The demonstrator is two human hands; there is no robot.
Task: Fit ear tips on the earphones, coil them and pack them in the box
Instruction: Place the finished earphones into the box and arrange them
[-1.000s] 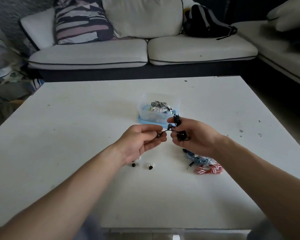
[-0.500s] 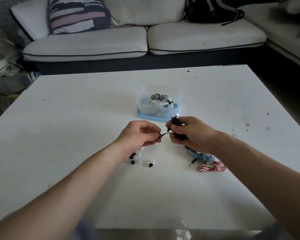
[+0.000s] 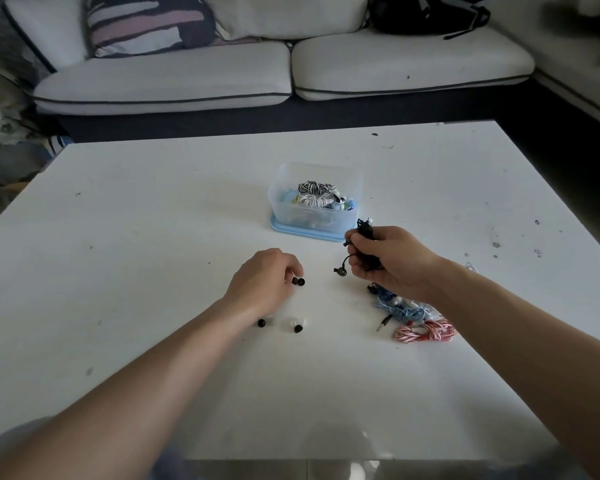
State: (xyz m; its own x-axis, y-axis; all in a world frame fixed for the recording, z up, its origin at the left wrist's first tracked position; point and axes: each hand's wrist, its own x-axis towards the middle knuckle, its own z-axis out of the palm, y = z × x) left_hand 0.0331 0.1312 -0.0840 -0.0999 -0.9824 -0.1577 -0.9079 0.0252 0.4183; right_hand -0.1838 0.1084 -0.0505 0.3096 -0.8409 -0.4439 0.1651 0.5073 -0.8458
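Observation:
My right hand (image 3: pixel 392 259) grips a coiled bundle of black earphones (image 3: pixel 365 230); one bare earbud (image 3: pixel 341 270) dangles from it on a short lead. My left hand (image 3: pixel 262 280) hovers low over the table and pinches a black ear tip (image 3: pixel 298 281) at its fingertips. Two more black ear tips (image 3: pixel 261 322) and a white one (image 3: pixel 294 322) lie on the table just behind my left wrist. The clear plastic box (image 3: pixel 284 188) on its blue lid stands beyond both hands, holding several coiled earphones.
Blue earphones (image 3: pixel 400 308) and red-and-white striped earphones (image 3: pixel 425 332) lie in a heap under my right wrist, with a jack plug (image 3: pixel 383 323) sticking out. The white table (image 3: pixel 153 209) has a sofa behind it and a drop at its front edge.
My left hand let go of the earbud lead, moved down and left, and now pinches an ear tip. My right hand rose slightly with the black bundle.

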